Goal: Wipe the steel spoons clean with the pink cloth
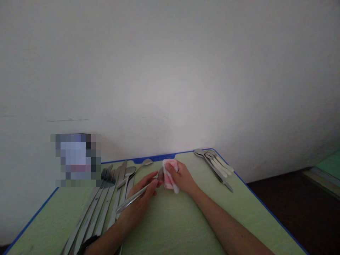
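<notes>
My left hand [143,196] grips a metal spoon [138,194] by its handle, the bowl pointing up toward the far side. My right hand [182,177] is closed on a folded pink and white cloth [169,177] and presses it against the spoon's bowl. Both hands are over the middle of a pale green table [239,212] with a blue edge.
Several knives and spoons [106,198] lie in a row on the table at my left. A small group of cutlery [215,164], some with white handles, lies at the far right corner. A white wall rises behind the table. A blurred-out object [77,159] stands at far left.
</notes>
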Available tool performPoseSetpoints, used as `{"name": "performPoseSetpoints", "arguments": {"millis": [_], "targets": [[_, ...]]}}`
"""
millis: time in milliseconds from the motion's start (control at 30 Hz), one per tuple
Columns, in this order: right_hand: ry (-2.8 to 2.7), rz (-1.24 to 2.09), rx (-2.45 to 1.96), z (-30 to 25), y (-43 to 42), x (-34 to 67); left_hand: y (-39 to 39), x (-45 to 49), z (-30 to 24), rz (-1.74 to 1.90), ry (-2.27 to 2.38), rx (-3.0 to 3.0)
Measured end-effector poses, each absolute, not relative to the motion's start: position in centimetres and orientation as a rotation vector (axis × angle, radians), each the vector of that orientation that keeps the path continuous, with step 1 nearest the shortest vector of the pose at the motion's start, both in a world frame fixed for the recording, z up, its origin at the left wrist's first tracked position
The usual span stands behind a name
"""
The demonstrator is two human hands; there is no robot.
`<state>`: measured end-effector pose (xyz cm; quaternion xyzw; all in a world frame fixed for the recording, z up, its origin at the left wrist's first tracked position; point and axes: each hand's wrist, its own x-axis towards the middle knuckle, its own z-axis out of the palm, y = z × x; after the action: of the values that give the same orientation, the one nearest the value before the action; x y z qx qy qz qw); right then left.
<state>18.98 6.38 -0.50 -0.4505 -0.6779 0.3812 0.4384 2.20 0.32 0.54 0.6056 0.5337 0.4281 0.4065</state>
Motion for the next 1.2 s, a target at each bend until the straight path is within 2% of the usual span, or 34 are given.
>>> {"name": "performPoseSetpoints", "arguments": {"millis": [200,467,833,1200], "targets": [[-1.663,0.976,-1.134,-0.3,6.3,19.0,0.5,2.0,0.9,1.044,1.39,1.531],[-1.858,1.277,-1.052,0.1,6.0,19.4,0.8,1.8,-0.1,1.286,1.307,1.577],[-1.838,1.123,-1.107,0.1,6.0,19.0,1.0,2.3,-0.6,1.462,1.1,1.353],[-1.559,1.197,-1.107,-0.3,6.4,18.9,0.6,2.4,-0.5,1.319,1.146,1.488]]}}
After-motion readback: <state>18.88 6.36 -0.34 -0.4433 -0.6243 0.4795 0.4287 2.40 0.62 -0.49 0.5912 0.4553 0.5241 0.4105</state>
